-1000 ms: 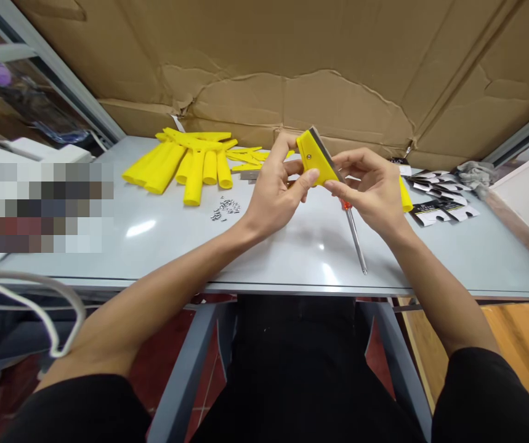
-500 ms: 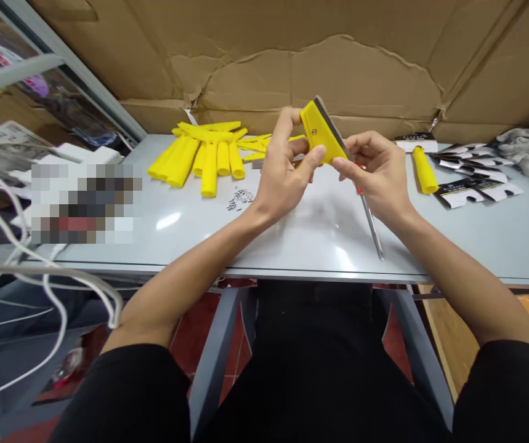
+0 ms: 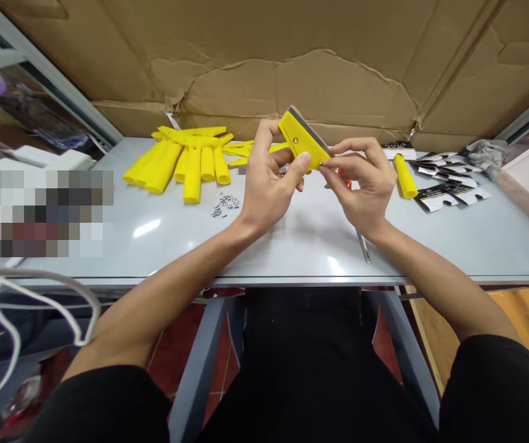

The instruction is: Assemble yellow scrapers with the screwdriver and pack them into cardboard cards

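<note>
Already, one screw sits in the scraper, which the left hand pinches above the table; the right hand pinches what seems a second screw, not yet seated.

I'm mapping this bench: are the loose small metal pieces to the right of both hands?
No, the small metal pieces lie on the table, left of the left hand.

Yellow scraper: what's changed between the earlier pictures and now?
The right hand has shifted its grip: thumb and a fingertip now meet at the lower edge of the yellow scraper; what's between them is too small to tell. The left hand still holds the scraper; the small metal parts lie unchanged.
</note>
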`<control>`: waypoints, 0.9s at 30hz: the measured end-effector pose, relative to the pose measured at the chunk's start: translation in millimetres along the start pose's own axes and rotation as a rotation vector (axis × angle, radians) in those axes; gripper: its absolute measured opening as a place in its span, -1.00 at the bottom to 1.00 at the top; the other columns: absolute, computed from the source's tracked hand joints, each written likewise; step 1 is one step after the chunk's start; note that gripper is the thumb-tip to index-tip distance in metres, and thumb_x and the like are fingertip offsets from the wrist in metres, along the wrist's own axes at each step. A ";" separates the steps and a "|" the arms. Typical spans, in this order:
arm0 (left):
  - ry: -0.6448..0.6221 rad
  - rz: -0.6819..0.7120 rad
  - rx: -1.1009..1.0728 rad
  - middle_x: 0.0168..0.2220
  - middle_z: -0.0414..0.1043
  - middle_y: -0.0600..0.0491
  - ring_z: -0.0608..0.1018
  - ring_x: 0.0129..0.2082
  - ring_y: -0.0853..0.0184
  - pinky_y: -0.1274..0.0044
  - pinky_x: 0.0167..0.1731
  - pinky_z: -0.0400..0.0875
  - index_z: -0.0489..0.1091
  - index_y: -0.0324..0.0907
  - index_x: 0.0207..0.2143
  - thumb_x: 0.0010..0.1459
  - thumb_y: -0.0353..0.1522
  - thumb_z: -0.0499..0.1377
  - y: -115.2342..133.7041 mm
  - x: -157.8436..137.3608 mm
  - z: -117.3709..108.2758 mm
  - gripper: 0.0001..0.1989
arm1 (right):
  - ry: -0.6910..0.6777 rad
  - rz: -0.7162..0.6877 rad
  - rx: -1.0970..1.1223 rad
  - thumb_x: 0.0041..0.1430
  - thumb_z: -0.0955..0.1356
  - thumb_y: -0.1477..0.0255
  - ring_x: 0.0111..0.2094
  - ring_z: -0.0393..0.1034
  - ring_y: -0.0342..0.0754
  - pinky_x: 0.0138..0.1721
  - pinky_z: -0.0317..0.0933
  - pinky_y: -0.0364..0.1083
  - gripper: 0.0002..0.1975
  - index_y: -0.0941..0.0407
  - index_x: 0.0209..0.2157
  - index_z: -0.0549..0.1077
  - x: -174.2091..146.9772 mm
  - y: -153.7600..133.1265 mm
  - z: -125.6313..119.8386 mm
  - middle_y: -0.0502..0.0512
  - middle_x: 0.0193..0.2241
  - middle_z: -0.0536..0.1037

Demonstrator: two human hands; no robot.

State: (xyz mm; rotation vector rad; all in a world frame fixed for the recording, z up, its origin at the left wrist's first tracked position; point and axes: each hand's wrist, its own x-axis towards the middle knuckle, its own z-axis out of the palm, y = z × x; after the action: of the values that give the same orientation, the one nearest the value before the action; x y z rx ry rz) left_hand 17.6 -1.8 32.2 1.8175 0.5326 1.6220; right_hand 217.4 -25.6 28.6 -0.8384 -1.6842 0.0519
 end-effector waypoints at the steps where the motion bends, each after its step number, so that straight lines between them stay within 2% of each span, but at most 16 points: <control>1: 0.003 0.002 0.002 -0.06 0.72 0.04 0.76 -0.20 0.23 0.48 -0.48 0.57 0.31 0.07 0.15 0.48 0.02 0.40 -0.2 0.0 0.3 -0.55 | -0.008 -0.010 -0.017 0.54 0.45 0.10 -0.13 0.63 -0.10 -0.19 0.72 -0.03 -0.70 0.02 -0.06 0.72 -0.7 -0.2 -0.2 0.16 0.09 0.61; 5: 0.005 0.014 -0.001 -0.09 0.72 0.05 0.77 -0.20 0.24 0.49 -0.47 0.56 0.31 0.05 0.15 0.47 0.05 0.41 -0.3 -0.5 1.0 -0.52 | 0.021 -0.077 -0.129 0.57 0.42 0.15 -0.15 0.64 -0.08 -0.25 0.67 -0.03 -0.71 0.01 -0.08 0.73 -0.2 -5.5 0.7 0.19 0.07 0.62; 8: -0.001 -0.004 -0.016 -0.12 0.72 0.06 0.76 -0.22 0.26 0.51 -0.48 0.53 0.30 0.05 0.14 0.47 0.06 0.41 0.3 -0.3 0.1 -0.52 | 0.132 -0.261 -0.158 0.57 0.43 0.22 -0.18 0.63 -0.13 -0.26 0.65 -0.06 -0.77 -0.03 -0.13 0.74 3.4 -7.2 1.6 0.14 -0.02 0.64; 10: -0.006 -0.032 -0.030 -0.14 0.72 0.08 0.75 -0.25 0.28 0.51 -0.49 0.51 0.30 0.05 0.13 0.46 0.05 0.41 1.5 0.5 -1.5 -0.52 | 0.147 -0.332 -0.175 0.56 0.43 0.25 -0.14 0.63 -0.12 -0.22 0.67 -0.04 -0.78 -0.03 -0.13 0.75 5.6 -3.7 0.5 0.13 -0.03 0.64; 12: -0.015 -0.064 -0.040 -0.16 0.72 0.09 0.73 -0.29 0.29 0.51 -0.50 0.51 0.29 0.05 0.13 0.45 0.04 0.42 3.2 1.9 -4.1 -0.52 | 0.051 -0.301 -0.226 0.57 0.41 0.22 -0.03 0.65 -0.05 -0.20 0.68 -0.03 -0.77 -0.03 -0.07 0.74 6.5 3.3 -2.4 0.16 0.06 0.63; 16: -0.041 -0.098 -0.031 -0.16 0.73 0.08 0.72 -0.32 0.28 0.47 -0.48 0.54 0.30 0.05 0.13 0.46 0.03 0.40 6.1 5.2 -10.1 -0.54 | -0.192 -0.256 -0.305 0.55 0.42 0.17 0.18 0.62 0.10 -0.18 0.70 -0.02 -0.69 -0.08 0.18 0.68 4.2 17.5 -9.2 0.23 0.27 0.56; 19: -0.063 -0.093 -0.004 -0.14 0.73 0.06 0.73 -0.29 0.26 0.44 -0.44 0.57 0.29 0.05 0.12 0.47 0.04 0.39 6.7 6.5 -12.8 -0.53 | -0.242 -0.295 -0.386 0.55 0.39 0.22 0.22 0.61 0.10 -0.11 0.72 -0.01 -0.62 -0.09 0.29 0.63 2.8 17.5 -11.8 0.24 0.30 0.56; 24: -0.051 -0.103 0.039 -0.16 0.72 0.08 0.73 -0.29 0.26 0.46 -0.41 0.58 0.22 0.03 0.06 0.25 0.17 0.56 3.2 7.5 -14.8 -0.27 | -0.234 -0.322 -0.408 0.54 0.34 0.29 0.22 0.60 0.07 -0.09 0.71 -0.02 -0.65 -0.06 0.18 0.69 5.5 3.4 -11.7 0.20 0.30 0.56; 27: -0.050 -0.083 0.067 -0.17 0.72 0.10 0.71 -0.33 0.27 0.45 -0.44 0.57 0.21 0.04 0.05 0.24 0.20 0.55 -1.4 8.5 -17.5 -0.26 | -0.269 -0.250 -0.299 0.59 0.28 0.23 0.29 0.57 0.06 -0.02 0.73 0.01 -0.62 -0.05 0.12 0.73 8.9 -3.2 -12.8 0.18 0.33 0.55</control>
State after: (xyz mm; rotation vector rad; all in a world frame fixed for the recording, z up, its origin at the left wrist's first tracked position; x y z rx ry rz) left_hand 1.9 8.2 38.1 1.8545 0.6380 1.5164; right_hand 226.4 -28.2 41.4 -0.8618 -2.0732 -0.2760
